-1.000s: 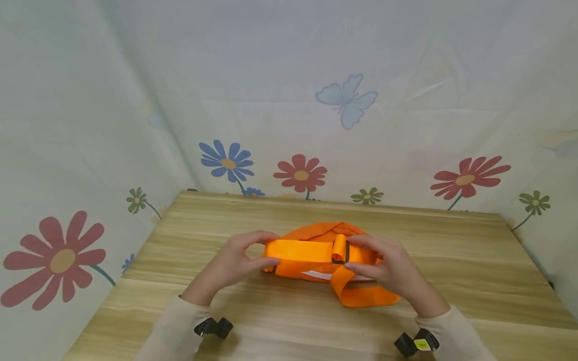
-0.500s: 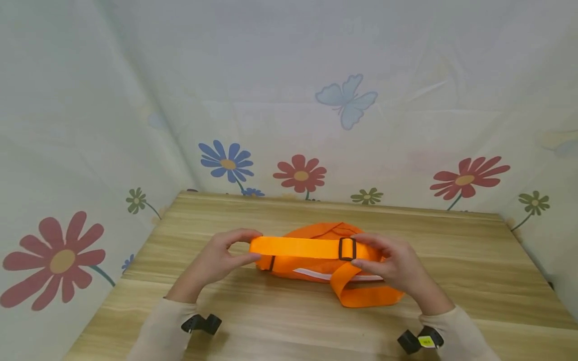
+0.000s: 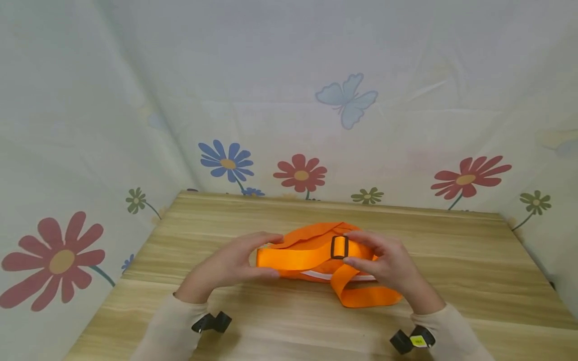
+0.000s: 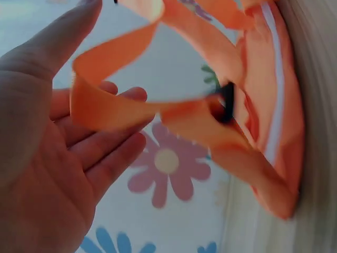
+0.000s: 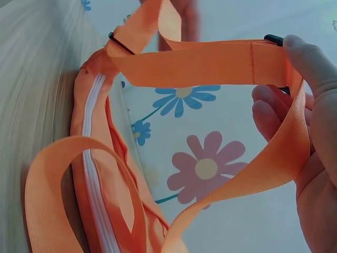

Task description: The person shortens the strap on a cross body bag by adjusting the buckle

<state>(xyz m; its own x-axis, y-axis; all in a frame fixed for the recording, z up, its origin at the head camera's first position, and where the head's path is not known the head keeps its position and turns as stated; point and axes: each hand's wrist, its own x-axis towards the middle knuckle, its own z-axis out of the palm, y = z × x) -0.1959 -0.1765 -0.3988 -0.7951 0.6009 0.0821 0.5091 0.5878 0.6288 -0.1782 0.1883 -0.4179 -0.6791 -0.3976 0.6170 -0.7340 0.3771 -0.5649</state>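
Note:
An orange waist bag with a white zipper lies in the middle of the wooden table. Its orange strap sags between my hands just above the bag. My right hand pinches the strap at the black buckle, thumb on top. My left hand cups the strap's folded left end. In the left wrist view the fold rests against nearly straight fingers, the thumb apart from it. A loose strap loop lies in front of the bag.
A pale cloth backdrop printed with flowers and a butterfly closes off the table at the back and both sides. Black camera mounts sit on my left wrist and right wrist near the table's front edge.
Half a second ago the strap was stretched taut between both hands. My left hand has since moved right toward the bag and loosened its pinch, so the strap now hangs slack and lower.

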